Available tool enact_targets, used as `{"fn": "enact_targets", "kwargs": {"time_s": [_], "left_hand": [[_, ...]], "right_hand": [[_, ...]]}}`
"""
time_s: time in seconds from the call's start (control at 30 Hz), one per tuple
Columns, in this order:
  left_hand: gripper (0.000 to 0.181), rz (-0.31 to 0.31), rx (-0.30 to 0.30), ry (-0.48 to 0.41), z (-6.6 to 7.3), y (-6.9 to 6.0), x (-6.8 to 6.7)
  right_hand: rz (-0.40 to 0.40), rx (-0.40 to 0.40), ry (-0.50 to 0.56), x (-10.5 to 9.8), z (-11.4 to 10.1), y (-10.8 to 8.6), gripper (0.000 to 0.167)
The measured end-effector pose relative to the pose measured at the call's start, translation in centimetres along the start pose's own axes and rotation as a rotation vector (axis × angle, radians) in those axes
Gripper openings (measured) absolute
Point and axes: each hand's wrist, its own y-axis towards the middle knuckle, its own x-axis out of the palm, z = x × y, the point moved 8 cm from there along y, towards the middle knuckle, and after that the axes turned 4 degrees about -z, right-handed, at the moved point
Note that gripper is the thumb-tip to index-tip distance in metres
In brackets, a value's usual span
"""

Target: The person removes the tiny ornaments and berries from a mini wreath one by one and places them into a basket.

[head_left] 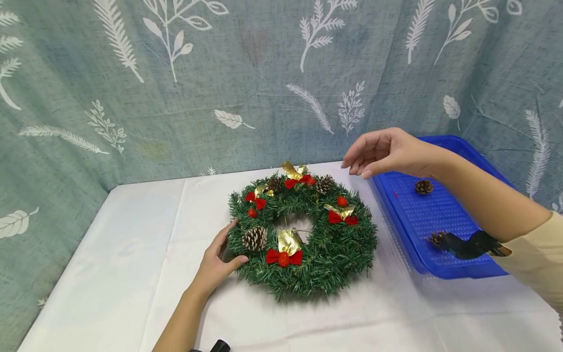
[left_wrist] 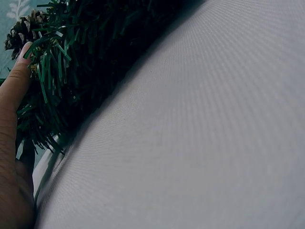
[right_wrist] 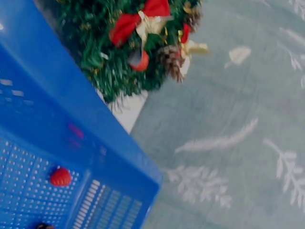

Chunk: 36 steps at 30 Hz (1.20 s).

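Observation:
A green wreath [head_left: 338, 254] with red bows, gold ribbons, red berries and pine cones [head_left: 254, 238] lies flat on the white table. Its left edge is gripped by my left hand [head_left: 213, 269], thumb at the front and fingers at the outer side. In the left wrist view that hand [left_wrist: 10, 138] touches the wreath [left_wrist: 81, 52] beside a pine cone [left_wrist: 24, 31]. My right hand [head_left: 389, 154] hovers between wreath and basket, fingers loosely bent, holding nothing. The right wrist view shows the wreath [right_wrist: 102, 52] but not this hand.
At the right is a blue basket [head_left: 400, 237] with pine cones [head_left: 424, 187] inside; the right forearm crosses over it. The right wrist view shows a red berry [right_wrist: 60, 177] in the basket [right_wrist: 95, 112]. A patterned curtain [head_left: 255, 63] hangs behind the table [head_left: 114, 259].

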Motion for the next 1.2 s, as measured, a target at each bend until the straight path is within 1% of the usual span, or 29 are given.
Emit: {"fn": "enact_targets", "kwargs": {"time_s": [0.3, 0.5, 0.6, 0.73, 1.0, 1.1, 1.2], "left_hand": [[0.086, 0.003, 0.006, -0.004, 0.0, -0.1, 0.0], [0.086, 0.002, 0.024, 0.015, -0.2, -0.1, 0.0], [0.085, 0.002, 0.007, 0.015, -0.4, -0.1, 0.0], [0.085, -0.002, -0.021, -0.004, -0.6, 0.0, 0.1], [0.086, -0.008, -0.013, -0.009, -0.6, 0.1, 0.2], [0.086, -0.005, -0.013, -0.009, -0.6, 0.1, 0.2], [0.086, -0.003, -0.010, -0.012, -0.7, 0.1, 0.2]], "right_hand": [[-0.103, -0.022, 0.019, 4.7, 0.6, 1.4, 0.034], [-0.128, -0.051, 0.010, 7.2, 1.0, 1.8, 0.033], [-0.130, -0.081, -0.002, 8.3, 1.0, 1.8, 0.033], [-0.081, -0.096, 0.003, 9.4, 1.3, 1.5, 0.035], [0.060, -0.114, 0.006, 11.6, 2.5, 0.6, 0.033], [0.111, -0.144, -0.013, 12.4, 2.9, 0.3, 0.032], [0.182, -0.156, -0.014, 12.9, 3.4, -0.1, 0.033]]}}
